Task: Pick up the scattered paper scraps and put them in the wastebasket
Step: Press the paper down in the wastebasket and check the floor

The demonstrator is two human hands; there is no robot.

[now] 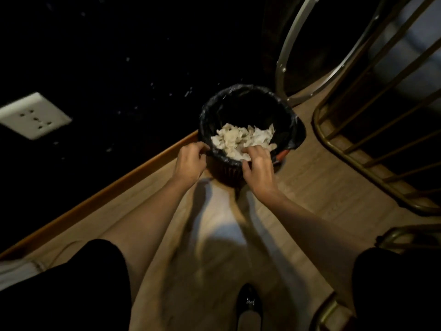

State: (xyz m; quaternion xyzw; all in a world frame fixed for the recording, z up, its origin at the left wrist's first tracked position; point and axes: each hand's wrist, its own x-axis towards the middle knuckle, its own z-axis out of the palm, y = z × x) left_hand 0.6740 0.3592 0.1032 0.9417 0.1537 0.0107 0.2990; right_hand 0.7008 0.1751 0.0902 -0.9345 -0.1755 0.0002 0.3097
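A small dark wastebasket [224, 172] lined with a black bag stands on the wooden floor by the dark wall. White paper scraps [241, 137] fill much of its inside. My left hand [191, 161] grips the near left rim of the wastebasket. My right hand [259, 167] rests on the near right rim, fingers curled over the edge and touching the scraps. Whether that hand holds any paper I cannot tell.
A gold metal chair frame [358, 149] stands to the right, a round metal hoop [293, 44] behind the basket. A white wall socket [33, 115] sits on the dark wall at left. A wooden skirting board [107, 189] runs diagonally. A bottle [249, 309] lies near my feet.
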